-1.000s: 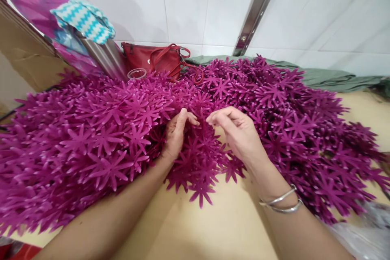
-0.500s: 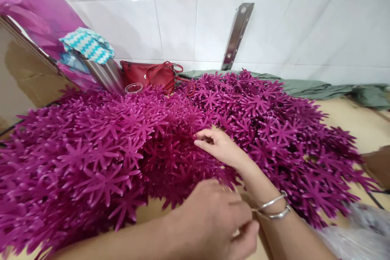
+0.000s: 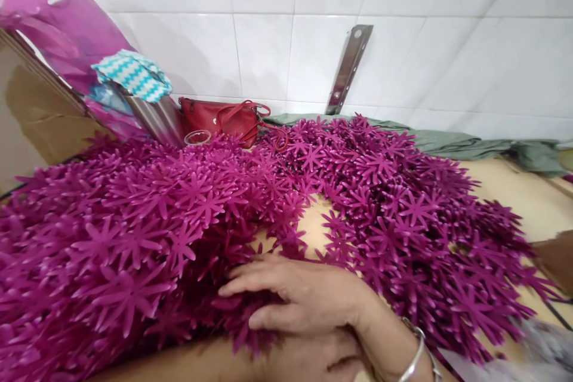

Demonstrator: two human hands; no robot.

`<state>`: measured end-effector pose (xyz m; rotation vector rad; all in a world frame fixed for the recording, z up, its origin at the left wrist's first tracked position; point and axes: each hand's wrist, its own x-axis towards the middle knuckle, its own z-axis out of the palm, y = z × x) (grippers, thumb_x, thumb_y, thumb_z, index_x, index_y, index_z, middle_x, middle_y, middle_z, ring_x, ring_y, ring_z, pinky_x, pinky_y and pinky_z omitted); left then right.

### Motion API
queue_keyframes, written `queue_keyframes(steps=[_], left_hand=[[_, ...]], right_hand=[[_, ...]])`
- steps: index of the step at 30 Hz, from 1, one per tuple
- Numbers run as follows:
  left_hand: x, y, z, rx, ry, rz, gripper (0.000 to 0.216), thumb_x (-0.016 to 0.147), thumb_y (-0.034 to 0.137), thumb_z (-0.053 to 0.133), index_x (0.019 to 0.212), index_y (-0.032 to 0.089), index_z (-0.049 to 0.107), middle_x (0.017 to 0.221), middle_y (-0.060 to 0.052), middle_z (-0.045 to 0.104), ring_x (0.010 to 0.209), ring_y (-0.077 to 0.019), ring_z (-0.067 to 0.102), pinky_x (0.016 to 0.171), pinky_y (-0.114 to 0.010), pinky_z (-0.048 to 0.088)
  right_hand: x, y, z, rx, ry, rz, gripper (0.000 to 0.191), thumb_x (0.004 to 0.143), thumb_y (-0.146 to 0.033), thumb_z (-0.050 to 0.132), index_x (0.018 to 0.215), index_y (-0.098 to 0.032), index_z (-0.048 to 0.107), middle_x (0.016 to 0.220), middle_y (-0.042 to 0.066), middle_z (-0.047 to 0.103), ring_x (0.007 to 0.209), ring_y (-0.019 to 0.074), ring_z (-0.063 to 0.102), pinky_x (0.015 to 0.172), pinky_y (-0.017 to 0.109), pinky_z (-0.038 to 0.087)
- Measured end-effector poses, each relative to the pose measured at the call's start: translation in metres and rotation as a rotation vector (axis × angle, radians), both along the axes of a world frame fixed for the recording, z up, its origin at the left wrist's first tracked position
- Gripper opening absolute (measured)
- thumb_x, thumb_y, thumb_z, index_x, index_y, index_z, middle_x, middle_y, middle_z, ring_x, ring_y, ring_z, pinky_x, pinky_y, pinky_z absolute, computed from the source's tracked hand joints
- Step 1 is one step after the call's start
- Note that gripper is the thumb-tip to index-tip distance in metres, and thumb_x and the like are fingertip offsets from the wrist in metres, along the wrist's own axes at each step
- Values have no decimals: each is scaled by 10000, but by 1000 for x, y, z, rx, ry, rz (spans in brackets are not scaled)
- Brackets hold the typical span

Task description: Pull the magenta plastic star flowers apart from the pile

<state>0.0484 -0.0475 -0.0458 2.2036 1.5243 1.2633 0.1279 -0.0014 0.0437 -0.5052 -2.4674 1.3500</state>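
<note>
Magenta plastic flowers (image 3: 179,203) heaped across the desk (image 3: 313,224), left side piled high, right side spread thinner, with a bare patch between.

Right hand (image 3: 304,298), bangle (image 3: 416,353) at the wrist, lies flat and wide on the near edge of the left pile. Its fingers (image 3: 244,283) are stretched leftward and grip nothing.

Left hand (image 3: 313,363) sits under it at the bottom edge, mostly covered; cannot tell whether it is curled or holding anything.

Behind the heap, along the tiled wall (image 3: 264,48): red bag (image 3: 219,119), clear cup (image 3: 197,137), green cloth (image 3: 470,144), and a metal strip (image 3: 347,68) leaning on the wall.
</note>
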Motion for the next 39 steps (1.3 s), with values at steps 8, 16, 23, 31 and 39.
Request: queue_keyframes(steps=[8,16,23,31,39], left_hand=[[-13,8,15,-237,31,-613,84,930,225,614,966,198,685,1037,-52,746,1020,-231,659,972,-399,482],[-12,3,23,-324,7,-330,186,774,49,550,833,224,561,943,-46,661,954,-266,592,913,-480,430],[-15,13,27,-209,-106,-138,418,807,44,563,1189,213,556,1275,-131,582,1269,-317,528,1089,-527,445],[-5,-19,4,-190,178,-353,562,866,266,661,1421,238,572,1445,-141,604,1423,-405,463,1206,-642,349],[-15,-9,14,-199,191,-338,609,909,296,635,1495,221,487,1514,-145,574,1436,-392,482,1213,-612,368]], right_hand=[[29,40,-27,166,220,-961,270,969,-257,628,1218,-219,724,1193,89,766,1084,230,710,1023,425,528],[33,60,-62,359,-2,-942,236,817,-66,593,926,-226,728,982,56,752,991,250,661,972,432,478],[46,55,-55,414,154,-1270,226,780,-87,477,902,-227,605,934,59,647,932,237,633,898,383,500],[1,69,-33,440,-276,-969,611,882,-295,712,1458,-206,528,1386,158,610,1274,340,585,1096,519,446],[-9,81,-15,662,-811,-947,308,991,-90,453,1186,-141,686,1106,177,723,1036,297,697,883,398,483]])
